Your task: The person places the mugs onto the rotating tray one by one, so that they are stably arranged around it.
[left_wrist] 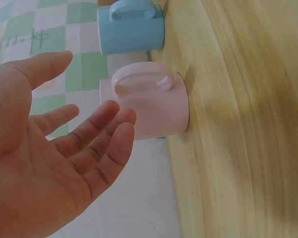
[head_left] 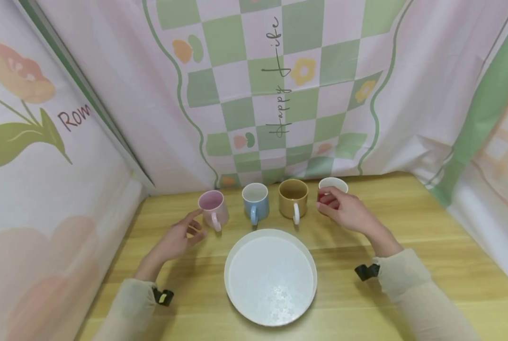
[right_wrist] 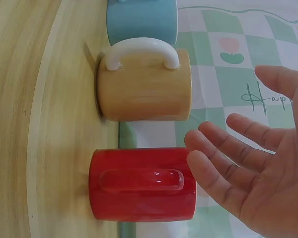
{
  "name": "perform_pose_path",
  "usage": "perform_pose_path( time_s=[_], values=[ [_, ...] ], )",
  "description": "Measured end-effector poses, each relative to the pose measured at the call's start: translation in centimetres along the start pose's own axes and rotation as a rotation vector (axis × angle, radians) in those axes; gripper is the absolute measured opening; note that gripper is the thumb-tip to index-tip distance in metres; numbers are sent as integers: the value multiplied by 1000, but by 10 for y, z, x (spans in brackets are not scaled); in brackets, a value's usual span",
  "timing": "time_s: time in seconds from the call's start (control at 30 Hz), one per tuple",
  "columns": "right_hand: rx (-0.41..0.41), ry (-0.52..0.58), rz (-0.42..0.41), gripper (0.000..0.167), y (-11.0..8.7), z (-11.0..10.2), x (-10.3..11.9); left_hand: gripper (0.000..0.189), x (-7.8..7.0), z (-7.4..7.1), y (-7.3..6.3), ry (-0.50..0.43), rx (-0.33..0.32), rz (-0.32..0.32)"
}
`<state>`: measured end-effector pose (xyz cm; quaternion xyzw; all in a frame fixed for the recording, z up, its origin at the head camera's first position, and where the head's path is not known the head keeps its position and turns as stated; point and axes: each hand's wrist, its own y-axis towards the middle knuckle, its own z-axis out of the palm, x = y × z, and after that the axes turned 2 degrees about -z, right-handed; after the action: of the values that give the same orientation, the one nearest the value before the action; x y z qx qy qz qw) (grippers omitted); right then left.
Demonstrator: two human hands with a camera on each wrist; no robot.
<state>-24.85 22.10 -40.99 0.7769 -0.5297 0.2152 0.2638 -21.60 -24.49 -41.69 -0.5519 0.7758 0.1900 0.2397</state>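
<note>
Pink, blue, ochre and red glazes tell apart the row along the far side of the counter [head_left: 339,310]: from left to right, the pink mug [head_left: 221,215], blue mug [head_left: 262,207], ochre mug [head_left: 287,206] and red mug [right_wrist: 142,184]. We see their handles turned toward the near side, perhaps for easy reach (the ochre one's is white). Nearer and central lies a round white tray [head_left: 266,270], seemingly placed to suit both hands.

We find the left hand [head_left: 177,239] beside the pink mug, its fingers loosely spread and holding nothing. The right hand [head_left: 352,215] is likewise at the red mug, fingers parted and gently bent, with no hold on it. Whether any fingertip touches, we cannot tell.

Under everything we have yellowish wood grain; behind, a printed cloth [head_left: 305,102] of green and white checks reaches the counter's far edge.
</note>
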Motion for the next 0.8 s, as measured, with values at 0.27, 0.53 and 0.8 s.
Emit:
perform_pose_path(
  time_s=[0.27,0.53,0.8],
  values=[
    [6,28,-16,42,-2,2,0,65,1,4,-4,-51,41,-7],
    [5,24,-17,44,0,4,-1,65,-1,7,-6,-67,64,9],
    [15,32,-19,41,0,5,-2,54,-2,12,-7,-92,87,21]
  ],
)
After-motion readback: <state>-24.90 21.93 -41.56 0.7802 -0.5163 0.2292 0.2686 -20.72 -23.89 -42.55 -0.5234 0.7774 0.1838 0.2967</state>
